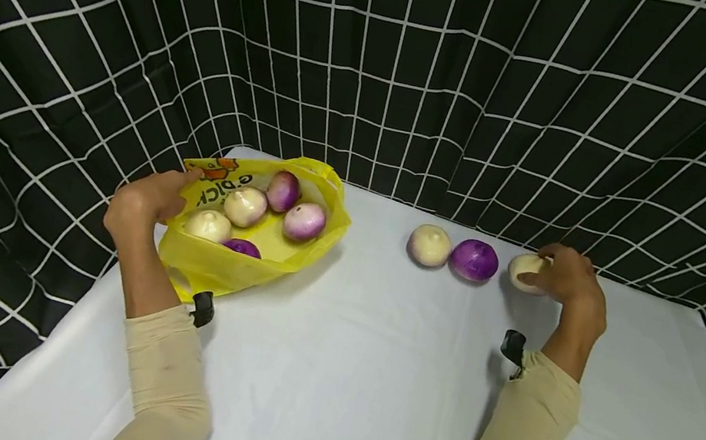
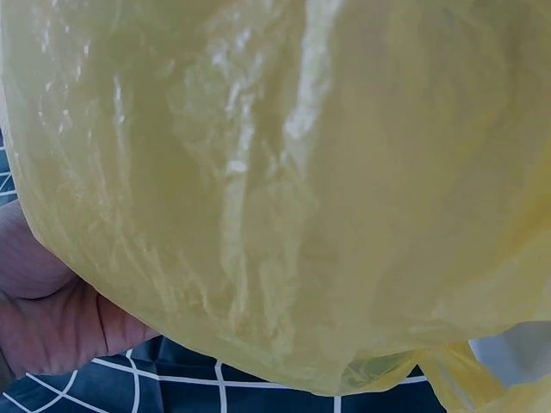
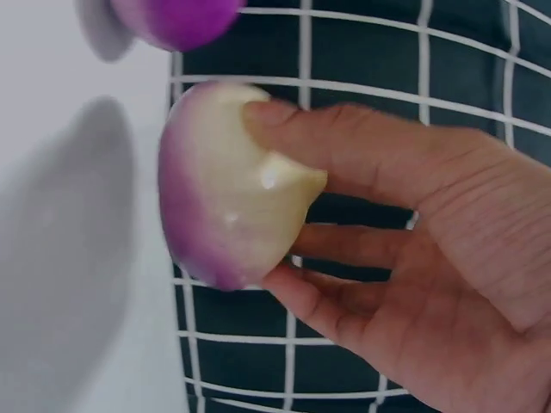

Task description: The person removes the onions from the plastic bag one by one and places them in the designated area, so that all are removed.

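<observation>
My left hand (image 1: 148, 201) grips the left rim of a yellow plastic bag (image 1: 224, 276), whose mouth gapes upward. Inside the bag lie several white-and-purple turnips (image 1: 304, 222). The left wrist view is mostly filled by the bag's side (image 2: 258, 189), with part of the hand (image 2: 60, 318) behind it and its fingertips hidden. At the right, my right hand (image 1: 568, 275) holds a turnip (image 3: 224, 189) between thumb and fingers, its pale pointed end toward the palm. To its left are a purple turnip (image 1: 475, 261) and a pale turnip (image 1: 430, 245), side by side.
A white-covered table (image 1: 334, 373) lies under everything. Behind it and along the left hangs a black curtain with a white grid (image 1: 381, 53), close to the turnips at the back edge. Each wrist carries a small black device (image 1: 513, 346).
</observation>
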The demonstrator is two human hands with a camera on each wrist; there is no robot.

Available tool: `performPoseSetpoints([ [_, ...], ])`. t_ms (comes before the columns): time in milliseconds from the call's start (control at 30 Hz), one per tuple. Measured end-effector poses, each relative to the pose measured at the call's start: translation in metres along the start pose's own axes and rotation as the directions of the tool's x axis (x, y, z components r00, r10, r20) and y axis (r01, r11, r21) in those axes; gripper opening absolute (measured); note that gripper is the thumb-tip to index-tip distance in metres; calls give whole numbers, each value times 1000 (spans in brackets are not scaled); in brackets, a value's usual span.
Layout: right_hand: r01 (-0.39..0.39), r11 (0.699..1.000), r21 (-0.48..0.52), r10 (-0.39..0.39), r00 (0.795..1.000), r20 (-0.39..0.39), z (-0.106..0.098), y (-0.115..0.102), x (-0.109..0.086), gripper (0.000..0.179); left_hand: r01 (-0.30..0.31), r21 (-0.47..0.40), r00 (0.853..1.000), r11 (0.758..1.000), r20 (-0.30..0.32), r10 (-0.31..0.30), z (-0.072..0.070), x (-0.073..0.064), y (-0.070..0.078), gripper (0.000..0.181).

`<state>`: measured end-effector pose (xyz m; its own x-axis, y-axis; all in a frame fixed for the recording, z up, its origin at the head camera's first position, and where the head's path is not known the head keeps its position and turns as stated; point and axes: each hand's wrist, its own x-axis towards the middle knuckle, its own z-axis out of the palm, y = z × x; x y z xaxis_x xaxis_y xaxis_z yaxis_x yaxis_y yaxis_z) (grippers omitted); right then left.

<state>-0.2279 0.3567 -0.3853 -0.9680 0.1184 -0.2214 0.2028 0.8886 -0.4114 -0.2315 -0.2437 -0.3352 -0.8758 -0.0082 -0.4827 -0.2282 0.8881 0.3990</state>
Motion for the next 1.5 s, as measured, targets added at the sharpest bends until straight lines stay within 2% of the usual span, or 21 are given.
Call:
performPoseSetpoints([
  [200,6,1000,-10,-5,997,81,10,-2,11,70,-5,10,1000,1000,-6,5,-1,-1,1,75],
  [367,14,1000,-17,-13,996,87,14,-6,15,69,-4,-13,1000,1000,-5,3,-3,-3,-1,74],
  [867,13,999,-32,-8,992,129,8,-11,10,75,-7,1,1000,1000,-12,7,-4,-4,-4,74],
  [1067,48,997,-55,-41,993,108,4,-17,5,71,-11,9,1000,1000,-12,11,-4,-2,-4,75],
  [1367,73,997,-24,-73,997,18,4,-35,2,69,-13,-7,1000,1000,-10,13,-3,0,1,77],
  [1500,143,989,-33,-143,989,-26,8,-54,1,62,-10,-8,1000,1000,-7,10,-3,1,2,78],
])
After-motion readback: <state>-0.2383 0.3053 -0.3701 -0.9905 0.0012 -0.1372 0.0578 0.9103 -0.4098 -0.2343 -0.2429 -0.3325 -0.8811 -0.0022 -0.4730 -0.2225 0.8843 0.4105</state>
